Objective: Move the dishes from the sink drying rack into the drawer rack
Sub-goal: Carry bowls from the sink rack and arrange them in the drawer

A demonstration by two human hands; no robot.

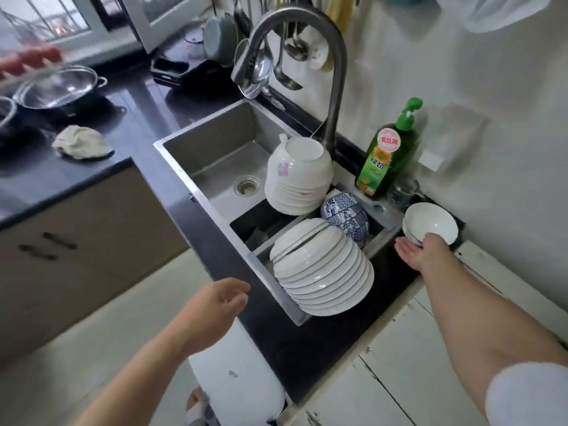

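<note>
right hand [424,252] at white bowls [430,222], desk's right edge beside sink rack [295,312] — fingers curled under rim, grasping. left hand [215,305] released, idle. next — lift, carry to drawer rack, unseen.

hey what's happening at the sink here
A person is clearing dishes from the drying rack set in the sink. Their right hand is at a white bowl on the counter just right of the rack, thumb over its near rim. The left hand hangs loosely in the air in front of the sink, holding nothing. The rack is still loaded: a stack of white plates, a stack of white bowls and blue patterned bowls. No drawer rack is in view.
</note>
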